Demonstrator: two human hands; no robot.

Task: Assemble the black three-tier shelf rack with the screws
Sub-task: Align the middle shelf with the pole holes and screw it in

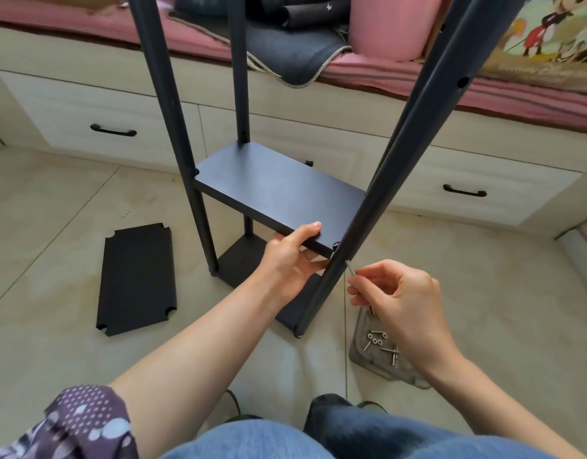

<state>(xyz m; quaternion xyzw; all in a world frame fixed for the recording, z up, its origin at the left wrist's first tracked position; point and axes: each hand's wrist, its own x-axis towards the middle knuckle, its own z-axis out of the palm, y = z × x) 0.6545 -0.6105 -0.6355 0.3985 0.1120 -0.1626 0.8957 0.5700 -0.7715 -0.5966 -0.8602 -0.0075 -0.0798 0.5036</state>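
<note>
The left hand (293, 260) grips the near edge of the middle shelf board (278, 197), thumb on top and fingers underneath, while at its 3 o'clock the right hand (401, 306) pinches a silver screw (350, 267) whose tip meets the near-right pole (394, 167) just below the board's corner. The black rack stands upright on the tiled floor (484, 293), matte, with a bottom shelf (242, 263) already fixed between its poles. A loose shelf panel (136, 279) with notched corners lies flat at the left hand's 9 o'clock, and a grey tray (361, 352) of screws (389, 352) sits at the right hand's 6 o'clock.
</note>
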